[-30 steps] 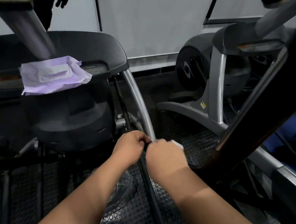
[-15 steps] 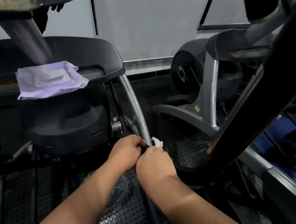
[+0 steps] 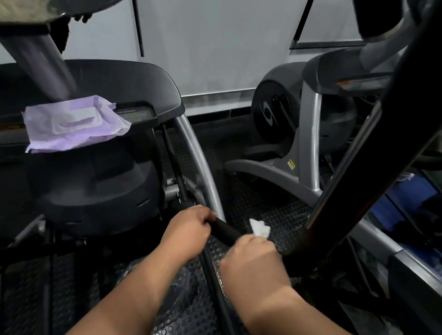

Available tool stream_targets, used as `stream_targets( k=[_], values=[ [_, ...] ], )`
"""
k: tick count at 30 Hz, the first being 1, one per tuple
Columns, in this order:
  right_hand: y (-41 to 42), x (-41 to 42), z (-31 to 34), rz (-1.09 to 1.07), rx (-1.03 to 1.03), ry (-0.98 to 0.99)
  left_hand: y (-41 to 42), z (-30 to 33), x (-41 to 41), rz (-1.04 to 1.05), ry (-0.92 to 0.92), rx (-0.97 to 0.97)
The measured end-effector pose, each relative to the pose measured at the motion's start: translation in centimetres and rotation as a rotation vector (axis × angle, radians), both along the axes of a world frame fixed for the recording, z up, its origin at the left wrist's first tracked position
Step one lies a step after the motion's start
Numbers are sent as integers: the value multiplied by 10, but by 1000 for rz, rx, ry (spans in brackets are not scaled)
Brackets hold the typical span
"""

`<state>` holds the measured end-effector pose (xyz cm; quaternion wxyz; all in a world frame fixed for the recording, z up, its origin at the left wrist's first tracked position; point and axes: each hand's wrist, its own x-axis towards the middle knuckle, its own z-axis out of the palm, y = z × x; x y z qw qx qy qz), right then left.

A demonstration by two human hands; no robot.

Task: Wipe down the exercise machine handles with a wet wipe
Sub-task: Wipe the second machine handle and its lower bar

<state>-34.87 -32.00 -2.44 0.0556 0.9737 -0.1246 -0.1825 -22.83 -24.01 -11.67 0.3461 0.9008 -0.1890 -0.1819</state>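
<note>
A thin black handle bar [image 3: 224, 229] of the exercise machine runs low across the middle, from upper left toward the bottom. My left hand [image 3: 188, 230] grips its upper end. Just below, my right hand [image 3: 252, 258] is curled round the same bar with a white wet wipe [image 3: 260, 228] sticking out above the knuckles. A short stretch of bare bar shows between the two hands. The wipe's lower part is hidden inside my fist.
A purple pack of wipes [image 3: 74, 126] lies on the black machine shelf [image 3: 141, 88] at left. A silver curved tube [image 3: 201, 162] runs beside the bar. A thick black upright [image 3: 375, 145] stands at right, a second machine [image 3: 301, 115] behind it. Studded rubber matting [image 3: 273, 208] covers the floor.
My right hand has slid down the bar away from my left hand, opening a gap between them. More of the white wipe now shows above my right fist.
</note>
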Motion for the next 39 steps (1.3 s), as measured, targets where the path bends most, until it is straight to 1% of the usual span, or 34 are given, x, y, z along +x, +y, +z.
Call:
stream_targets(
  k=[1,2,3,4,5,6,9,10,12,14,15,18,21,23,24,27,30,35,37,39],
  values=[
    [1,-11,8,10,-2,33,0,-1,-1,-2,-3,-3],
    [3,-19,11,38,-48,73,0,-2,-1,-5,-6,-9],
    [1,-23,7,92,-120,75,0,-2,-2,-5,-8,-16],
    [0,-21,-1,197,-182,54,0,-3,-3,0,-9,-24],
    [1,-13,-6,244,-211,50,0,-3,-3,3,-7,-33],
    [2,-2,-12,239,-206,48,1,-3,-3,3,-5,-40],
    [7,31,-34,200,-87,-15,3,-3,-2,-6,23,-49],
    [7,37,-36,189,-82,-14,3,-3,-2,-13,35,-56],
    [6,31,-39,160,-73,-32,4,-5,-2,-18,38,-66],
    [4,13,-42,180,-113,-40,4,-8,-1,3,32,-73],
    [4,5,-37,176,-148,-40,4,-9,-2,18,33,-77],
    [5,-1,-30,151,-153,-35,3,-8,-3,40,59,-81],
    [2,23,-40,186,-131,-111,2,-2,0,70,174,-122],
    [1,41,-43,277,-105,-112,4,4,4,123,250,-194],
    [1,47,-45,311,-87,-104,7,7,4,152,262,-219],
    [0,58,-46,308,-12,-103,15,7,3,216,272,-265],
    [2,55,-35,257,-21,-76,19,9,-1,129,264,-253],
    [-2,34,-13,89,-76,56,14,16,-5,-154,27,-47],
    [-3,37,-17,120,-90,25,14,18,-5,-216,-24,-18],
    [1,41,-22,144,-61,-28,15,19,-5,-242,-39,-4]
  ],
)
